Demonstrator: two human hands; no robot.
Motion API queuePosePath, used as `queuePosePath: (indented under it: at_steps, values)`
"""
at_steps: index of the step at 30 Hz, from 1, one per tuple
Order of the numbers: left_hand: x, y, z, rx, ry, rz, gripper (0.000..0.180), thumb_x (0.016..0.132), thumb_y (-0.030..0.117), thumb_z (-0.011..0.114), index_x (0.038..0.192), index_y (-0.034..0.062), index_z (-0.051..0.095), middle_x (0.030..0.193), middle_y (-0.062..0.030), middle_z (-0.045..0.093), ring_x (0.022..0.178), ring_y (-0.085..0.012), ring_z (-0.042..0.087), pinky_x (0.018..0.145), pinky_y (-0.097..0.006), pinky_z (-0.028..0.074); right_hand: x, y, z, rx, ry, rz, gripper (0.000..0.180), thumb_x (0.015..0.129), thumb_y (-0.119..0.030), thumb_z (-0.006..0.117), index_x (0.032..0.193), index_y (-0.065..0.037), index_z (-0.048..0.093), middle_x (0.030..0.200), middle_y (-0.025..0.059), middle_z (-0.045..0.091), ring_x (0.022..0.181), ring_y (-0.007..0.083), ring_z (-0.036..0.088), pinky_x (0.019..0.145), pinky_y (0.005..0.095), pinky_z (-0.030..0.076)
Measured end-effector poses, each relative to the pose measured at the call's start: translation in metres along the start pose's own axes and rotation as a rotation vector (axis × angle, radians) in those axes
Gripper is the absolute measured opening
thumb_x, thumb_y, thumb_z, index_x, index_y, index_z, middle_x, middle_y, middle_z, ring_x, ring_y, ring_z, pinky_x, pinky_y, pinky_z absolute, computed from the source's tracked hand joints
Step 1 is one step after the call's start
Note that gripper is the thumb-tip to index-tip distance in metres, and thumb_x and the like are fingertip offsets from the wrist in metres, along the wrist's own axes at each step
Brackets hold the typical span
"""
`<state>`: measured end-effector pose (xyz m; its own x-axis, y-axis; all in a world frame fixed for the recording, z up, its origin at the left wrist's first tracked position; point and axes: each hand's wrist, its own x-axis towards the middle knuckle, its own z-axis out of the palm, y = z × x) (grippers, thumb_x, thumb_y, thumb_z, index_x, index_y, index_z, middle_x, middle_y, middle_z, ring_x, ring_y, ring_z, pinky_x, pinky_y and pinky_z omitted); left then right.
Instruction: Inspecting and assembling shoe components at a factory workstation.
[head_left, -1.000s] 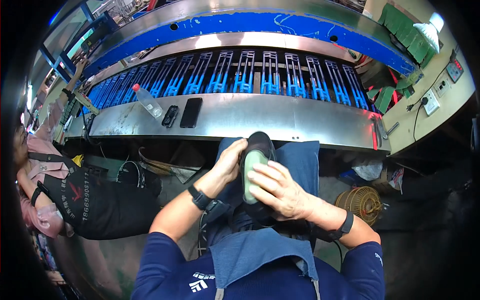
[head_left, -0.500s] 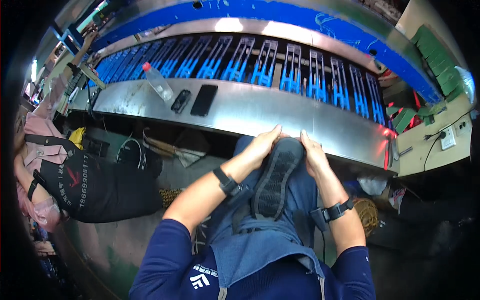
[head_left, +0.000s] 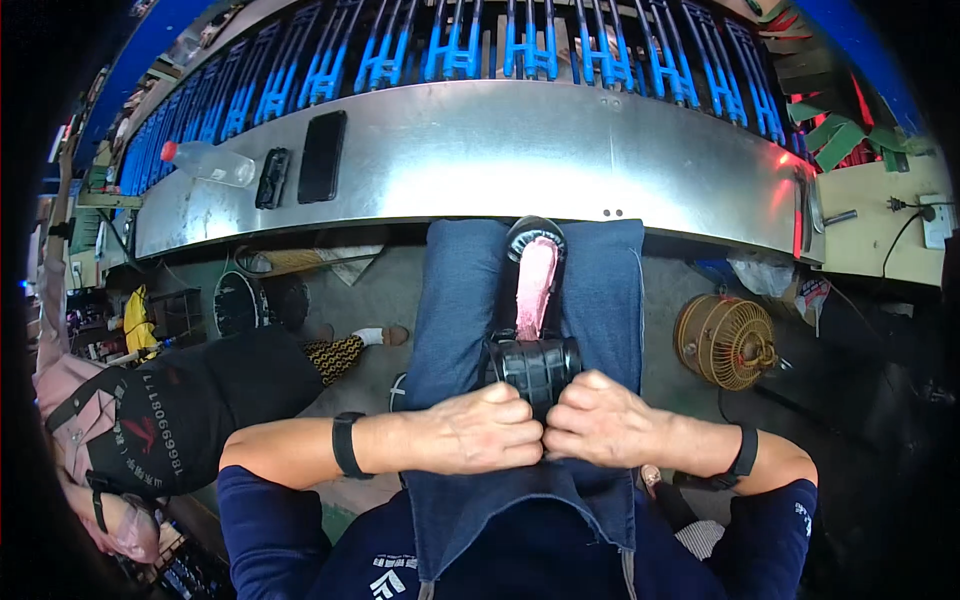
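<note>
- Clear btl w/ red cap [head_left: 212,164]: on surface [head_left: 450,150], fwd-left of L hand [head_left: 487,428]
- Small blk item [head_left: 272,178], then blk phone [head_left: 321,157]: ditto, bit nearer
- L hand: fisted, clamped on blk shoe [head_left: 525,362], touching R hand [head_left: 600,422]
- Shoe, pink inside: btwn thighs, mostly fwd of hands
- R hand: fisted, same shoe end
- Round tan basket [head_left: 728,342]: on floor, right of R hand

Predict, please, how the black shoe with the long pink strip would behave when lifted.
The black shoe probably bends, because its grid-lined panel looks bowed. It might feel slippery where that panel shines. Its long shape could let the far end dip.
</note>
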<state>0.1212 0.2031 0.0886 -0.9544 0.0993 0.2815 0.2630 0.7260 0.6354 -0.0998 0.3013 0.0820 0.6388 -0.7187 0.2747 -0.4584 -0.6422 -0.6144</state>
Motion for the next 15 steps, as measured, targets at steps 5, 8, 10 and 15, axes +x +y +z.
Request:
queuePosePath:
  at_steps: [5, 8, 10, 15]
  values:
    - [0.003, -0.028, -0.03, -0.004, 0.131, -0.054, 0.013, 0.079, 0.018, 0.068, 0.089, 0.0124, 0.062, 0.093, -0.0002, 0.056, 0.087, -0.0189, 0.053, 0.083, -0.034, 0.041, 0.011, 0.026, -0.024, 0.11, 0.184, 0.056, 0.027, 0.073, -0.03, 0.079, 0.085, -0.012, 0.063, 0.087, -0.0011, 0.054, 0.086, 0.0202, 0.052, 0.081, 0.035, 0.045]
    - [0.005, -0.035, -0.036, -0.215, 0.27, -0.179, 0.022, 0.077, 0.019, 0.075, 0.095, 0.0117, 0.066, 0.097, -0.0013, 0.06, 0.091, -0.0204, 0.054, 0.083, -0.035, 0.042, 0.016, 0.035, -0.037, 0.302, 0.227, 0.175, 0.034, 0.069, -0.033, 0.084, 0.086, -0.011, 0.064, 0.092, 0.0005, 0.057, 0.091, 0.0234, 0.053, 0.082, 0.0358, 0.045]
    - [0.013, -0.04, -0.044, -0.271, 0.34, -0.187, 0.029, 0.075, 0.02, 0.082, 0.095, 0.0076, 0.066, 0.094, -0.0043, 0.059, 0.086, -0.0232, 0.055, 0.075, -0.036, 0.045, 0.022, 0.044, -0.046, 0.402, 0.26, 0.207, 0.04, 0.068, -0.032, 0.087, 0.09, -0.009, 0.063, 0.094, 0.0043, 0.057, 0.091, 0.026, 0.054, 0.079, 0.0373, 0.045]
    - [0.027, -0.072, -0.064, -0.631, 0.476, -0.58, 0.03, 0.082, 0.012, 0.081, 0.101, -0.0005, 0.062, 0.091, -0.0102, 0.058, 0.08, -0.0236, 0.056, 0.067, -0.034, 0.045, 0.046, 0.069, -0.054, 0.567, 0.396, 0.588, 0.041, 0.078, -0.015, 0.084, 0.102, -0.003, 0.052, 0.094, 0.0118, 0.054, 0.078, 0.0261, 0.055, 0.068, 0.0371, 0.047]
